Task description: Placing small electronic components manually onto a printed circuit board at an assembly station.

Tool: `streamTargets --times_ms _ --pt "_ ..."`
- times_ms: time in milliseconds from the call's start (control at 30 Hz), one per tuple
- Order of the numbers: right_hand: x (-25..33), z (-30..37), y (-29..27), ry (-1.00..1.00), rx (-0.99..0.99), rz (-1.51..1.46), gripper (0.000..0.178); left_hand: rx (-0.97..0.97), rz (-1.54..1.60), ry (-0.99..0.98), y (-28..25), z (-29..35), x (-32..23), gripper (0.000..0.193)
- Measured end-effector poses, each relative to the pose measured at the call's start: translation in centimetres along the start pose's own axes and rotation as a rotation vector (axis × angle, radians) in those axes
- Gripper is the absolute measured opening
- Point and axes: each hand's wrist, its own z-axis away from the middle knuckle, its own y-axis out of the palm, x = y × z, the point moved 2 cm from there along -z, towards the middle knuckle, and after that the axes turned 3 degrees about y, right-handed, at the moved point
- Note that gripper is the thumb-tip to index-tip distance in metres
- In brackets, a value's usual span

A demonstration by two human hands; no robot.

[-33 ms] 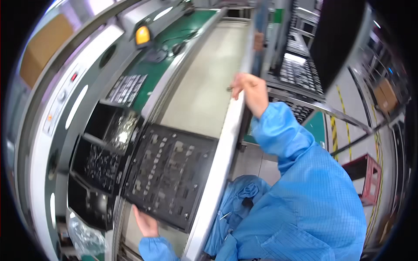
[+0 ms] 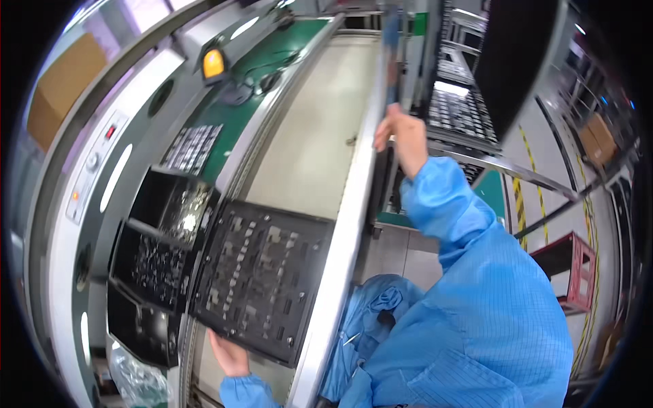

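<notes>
A black square tray [image 2: 262, 282] lies across the conveyor rails, with rows of small pale and dark parts set in it. At its near left corner is my left hand [image 2: 231, 355], fingers stretched out against the edge; some of the fingertips are hidden by the tray. Farther off, my right hand [image 2: 403, 139] is raised just right of the pale metal rail [image 2: 347, 251]. Its fingers are bent and blurred, and I cannot make out anything in them.
Left of the tray stand black bins [image 2: 160, 265] of small parts. Beyond them are a parts sheet [image 2: 192, 148] and a scanner with a yellow-lit head [image 2: 213, 64] on the green bench. A rack of trays [image 2: 462, 112] stands right; clear plastic bags [image 2: 139, 377] lie lower left.
My right hand has moved rightward, off the rail's top. The left hand stays at the tray's edge. The whole view has shifted slightly.
</notes>
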Motion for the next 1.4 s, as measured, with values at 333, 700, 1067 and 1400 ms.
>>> streamTargets --times_ms 333,700,1067,1400 --pt "-6.2 0.2 -23.9 0.570 -0.458 -0.232 0.059 0.055 0.039 -0.041 -3.2 -1.0 0.8 0.023" --pt "-7.1 1.3 -25.8 0.547 -0.525 -0.633 0.039 0.013 -0.017 -0.074 -1.7 0.1 0.6 0.023" --pt "-1.4 14.2 -19.4 0.589 -0.364 -0.669 0.024 0.065 0.042 -0.076 -2.1 0.2 0.8 0.029" --pt "-2.7 20.4 -16.2 0.366 -0.226 -0.458 0.024 0.118 0.040 -0.106 -2.9 0.0 0.4 0.035"
